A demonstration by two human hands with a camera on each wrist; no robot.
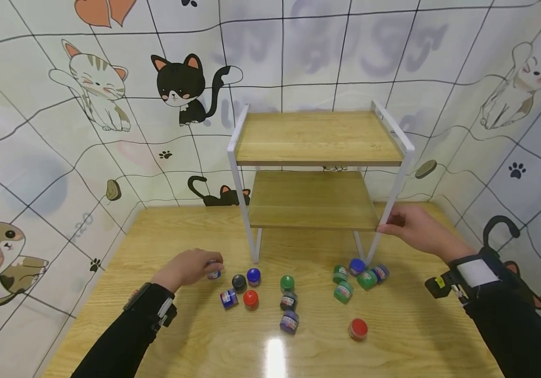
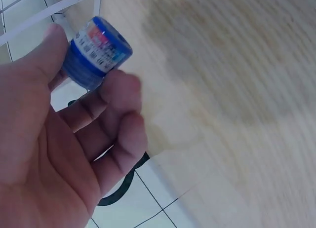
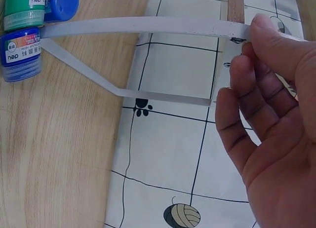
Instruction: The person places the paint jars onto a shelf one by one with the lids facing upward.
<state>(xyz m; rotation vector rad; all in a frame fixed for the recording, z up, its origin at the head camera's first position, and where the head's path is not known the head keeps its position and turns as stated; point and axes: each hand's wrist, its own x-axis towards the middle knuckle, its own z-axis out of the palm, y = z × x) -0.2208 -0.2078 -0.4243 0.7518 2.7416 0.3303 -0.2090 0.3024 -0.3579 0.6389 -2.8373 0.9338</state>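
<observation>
My left hand [image 1: 186, 269] pinches a small blue paint jar [image 2: 98, 53] between thumb and fingers, at the left of the table. In the left wrist view the jar is tilted, its printed label showing. My right hand [image 1: 414, 231] holds the right front leg of a two-tier shelf [image 1: 313, 199] with white metal sides and wooden boards. The right wrist view shows the thumb on one side of the white frame [image 3: 148, 25] and curled fingers behind it. Beside my left hand stand a black-lidded jar [image 1: 239, 283], a blue-lidded jar [image 1: 253, 276], a red jar [image 1: 251, 299] and a tipped blue jar [image 1: 229, 298].
A short row of jars, led by a green-lidded jar [image 1: 287, 283], runs down the table's middle. Several green and blue jars [image 1: 343, 292] cluster by the shelf's right foot. One red-lidded jar [image 1: 358, 329] stands nearer the front. Cat-patterned walls [image 1: 185, 157] enclose the table [image 1: 194, 346].
</observation>
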